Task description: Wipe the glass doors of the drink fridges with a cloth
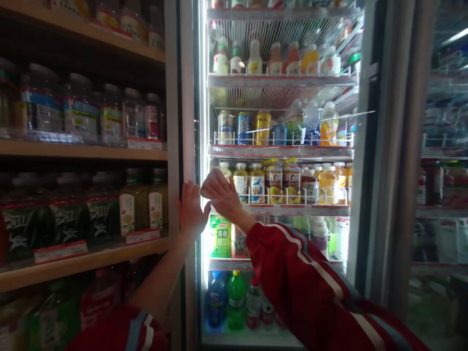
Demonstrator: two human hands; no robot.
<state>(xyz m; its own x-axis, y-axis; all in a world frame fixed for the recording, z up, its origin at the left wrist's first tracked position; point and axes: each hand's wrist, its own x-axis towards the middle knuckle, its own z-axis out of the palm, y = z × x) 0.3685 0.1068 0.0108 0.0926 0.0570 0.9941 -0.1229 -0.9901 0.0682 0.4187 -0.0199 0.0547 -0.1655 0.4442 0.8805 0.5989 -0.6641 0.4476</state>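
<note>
A lit drinks fridge stands with its glass door (369,161) swung out to the right. My left hand (190,209) lies flat, fingers spread, against the fridge's white left frame (190,97). My right hand (220,193), in a red sleeve with white stripes, reaches onto the third wire shelf (292,209) at its left end. Its fingers are curled around a bottle there; the hand hides most of it. Yellow-capped bottles (241,181) and tea bottles (273,181) stand just to the right.
Wooden shelves (84,152) on the left carry jars and dark bottles. Upper fridge shelves hold cans (243,127) and juice bottles (310,59); the bottom holds a green soda bottle (236,298). A second closed fridge (444,156) is at far right.
</note>
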